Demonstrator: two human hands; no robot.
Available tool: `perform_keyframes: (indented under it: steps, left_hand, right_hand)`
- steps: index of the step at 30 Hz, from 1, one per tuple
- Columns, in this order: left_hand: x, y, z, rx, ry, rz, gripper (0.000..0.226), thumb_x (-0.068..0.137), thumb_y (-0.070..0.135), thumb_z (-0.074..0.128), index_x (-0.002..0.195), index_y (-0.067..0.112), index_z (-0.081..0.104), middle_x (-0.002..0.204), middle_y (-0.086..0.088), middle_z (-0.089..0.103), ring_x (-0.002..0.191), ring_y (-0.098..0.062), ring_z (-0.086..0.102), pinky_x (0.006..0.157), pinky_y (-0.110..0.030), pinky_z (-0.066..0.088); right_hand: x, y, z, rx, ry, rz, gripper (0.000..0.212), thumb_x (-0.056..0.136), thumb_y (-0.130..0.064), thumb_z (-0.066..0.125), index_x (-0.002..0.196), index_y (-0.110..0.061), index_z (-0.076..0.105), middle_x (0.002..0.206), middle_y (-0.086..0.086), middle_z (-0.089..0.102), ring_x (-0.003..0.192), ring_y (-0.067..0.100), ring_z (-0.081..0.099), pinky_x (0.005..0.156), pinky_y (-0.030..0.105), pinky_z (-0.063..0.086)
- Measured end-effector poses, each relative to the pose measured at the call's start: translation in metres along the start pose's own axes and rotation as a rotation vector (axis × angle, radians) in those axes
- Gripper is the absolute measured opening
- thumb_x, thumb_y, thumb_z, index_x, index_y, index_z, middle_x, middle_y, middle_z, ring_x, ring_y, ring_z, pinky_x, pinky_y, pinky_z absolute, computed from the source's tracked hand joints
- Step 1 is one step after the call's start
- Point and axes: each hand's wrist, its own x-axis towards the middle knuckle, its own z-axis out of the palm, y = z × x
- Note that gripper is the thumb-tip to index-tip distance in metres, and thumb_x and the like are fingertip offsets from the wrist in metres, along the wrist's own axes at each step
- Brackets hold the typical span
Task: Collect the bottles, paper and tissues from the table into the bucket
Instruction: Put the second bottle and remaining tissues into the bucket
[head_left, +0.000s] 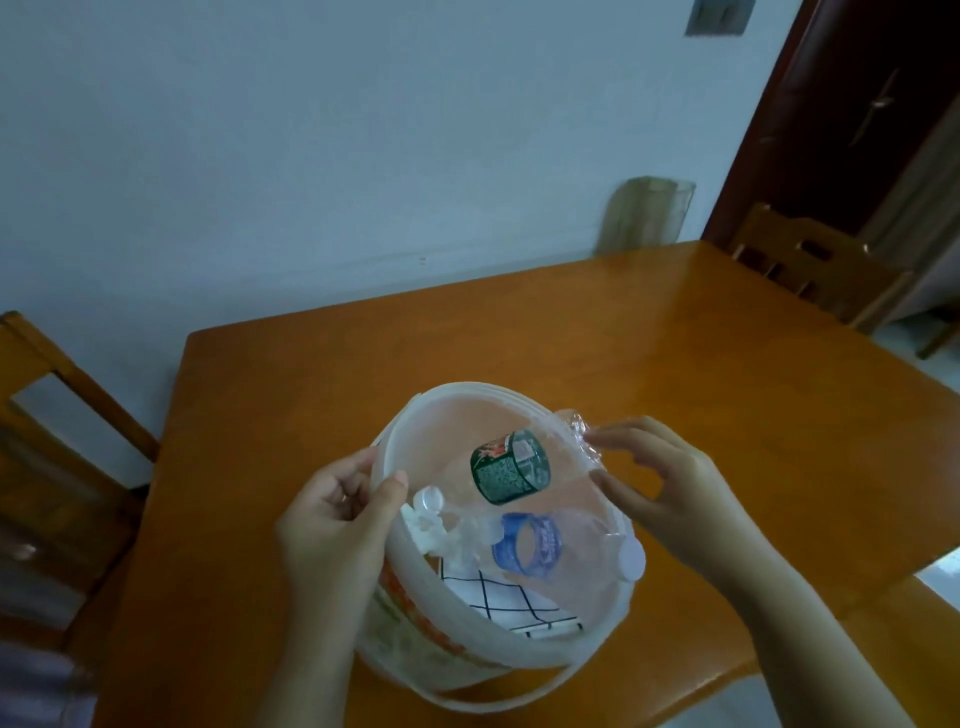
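Observation:
A white plastic bucket (457, 391) stands on the orange wooden table (623, 338). Inside it lie a clear bottle with a blue label (530, 545), crumpled white tissue (431, 530) and a white paper with a black grid (514, 603). A clear bottle with a green label (511, 467) slants across the opening, cap down and base over the right rim. My left hand (332, 525) grips the bucket's left rim. My right hand (660, 483) has its thumb and fingertips on the green-labelled bottle's crumpled base.
Wooden chairs stand at the left (62, 415) and beyond the far right corner (800, 260). A translucent container (644, 213) rests against the pale wall behind the table. A dark door (857, 104) is at the upper right. The bucket's handle (498, 693) hangs toward me.

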Motion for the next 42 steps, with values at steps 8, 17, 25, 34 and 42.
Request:
perform_keyframes:
  steps: [8, 17, 25, 34, 42]
  left_hand:
    - [-0.043, 0.019, 0.032, -0.149, 0.005, -0.02, 0.021, 0.074, 0.002, 0.065, 0.084, 0.021, 0.067, 0.059, 0.012, 0.067, 0.054, -0.003, 0.062, 0.047, -0.015, 0.048]
    - [-0.115, 0.023, 0.089, -0.195, -0.072, -0.142, 0.017, 0.079, 0.005, 0.062, 0.086, 0.02, 0.065, 0.072, 0.001, 0.069, 0.057, -0.006, 0.065, 0.047, -0.018, 0.05]
    - [-0.172, 0.009, 0.112, -0.109, -0.195, -0.143, 0.017, 0.081, 0.006, 0.06, 0.089, 0.02, 0.064, 0.071, 0.002, 0.071, 0.061, -0.008, 0.066, 0.05, -0.018, 0.051]
    - [-0.201, -0.008, 0.098, 0.139, -0.498, -0.074, 0.017, 0.082, 0.015, 0.063, 0.096, 0.026, 0.062, 0.082, -0.005, 0.065, 0.068, -0.008, 0.064, 0.055, -0.017, 0.05]
    - [-0.198, -0.024, 0.052, 0.218, -0.76, -0.052, 0.024, 0.082, 0.023, 0.063, 0.104, 0.031, 0.057, 0.096, 0.003, 0.062, 0.079, 0.011, 0.057, 0.06, -0.009, 0.047]
  right_hand:
    - [-0.05, 0.048, -0.039, 0.12, 0.054, 0.302, 0.027, 0.082, -0.022, 0.061, 0.109, -0.026, 0.058, 0.105, -0.006, 0.058, 0.097, 0.011, 0.057, 0.08, 0.028, 0.051]
    - [-0.126, 0.085, -0.098, 0.47, 0.167, 0.446, 0.03, 0.083, -0.016, 0.058, 0.113, -0.017, 0.056, 0.104, -0.003, 0.062, 0.093, 0.015, 0.062, 0.074, 0.032, 0.056]
    - [-0.192, 0.117, -0.118, 0.553, 0.27, 0.573, 0.021, 0.082, -0.018, 0.059, 0.101, -0.024, 0.063, 0.098, -0.008, 0.066, 0.086, 0.014, 0.064, 0.067, 0.033, 0.057]
    - [-0.265, 0.098, -0.122, 0.572, 0.408, 0.658, 0.022, 0.082, -0.01, 0.059, 0.095, -0.028, 0.063, 0.101, 0.0, 0.067, 0.088, 0.021, 0.063, 0.07, 0.034, 0.054]
    - [-0.314, 0.039, -0.09, 0.531, 0.561, 0.763, 0.022, 0.083, -0.012, 0.06, 0.093, -0.031, 0.062, 0.098, -0.006, 0.065, 0.088, 0.018, 0.062, 0.068, 0.027, 0.05]
